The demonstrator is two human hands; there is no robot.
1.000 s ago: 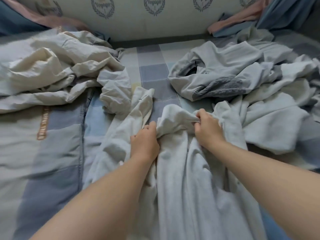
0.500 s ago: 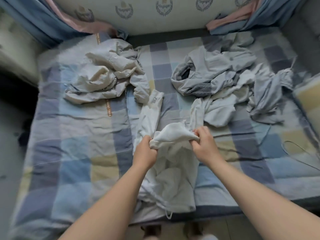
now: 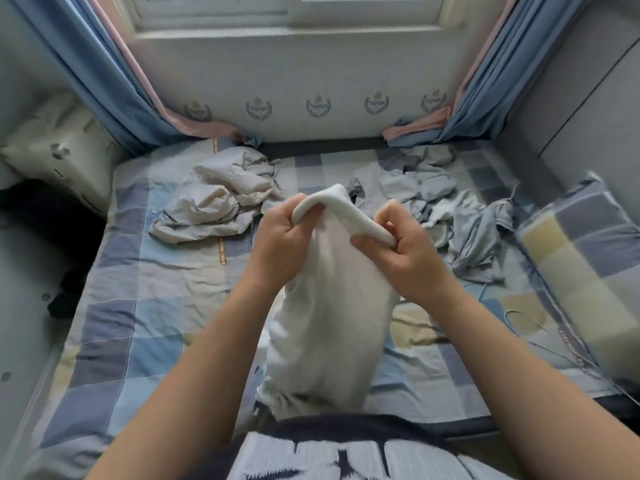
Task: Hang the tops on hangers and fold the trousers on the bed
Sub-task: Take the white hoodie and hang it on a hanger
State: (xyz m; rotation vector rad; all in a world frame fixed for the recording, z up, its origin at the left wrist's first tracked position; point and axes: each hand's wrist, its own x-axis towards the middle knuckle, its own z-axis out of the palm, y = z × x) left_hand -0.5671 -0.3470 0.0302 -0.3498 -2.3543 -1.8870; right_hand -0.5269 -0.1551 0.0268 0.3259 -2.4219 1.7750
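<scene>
Both bare forearms reach forward and draw together toward one shared grip. The left hand (image 3: 281, 242) is a closed fist, its curled fingers and thumb clamped on the raised top edge of the white garment (image 3: 332, 306). Near its right, the right hand (image 3: 407, 252) pinches the same edge, thumb underneath and index finger curled above.

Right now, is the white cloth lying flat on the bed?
No, the left hand and right hand hold the white cloth up by its top.
</scene>
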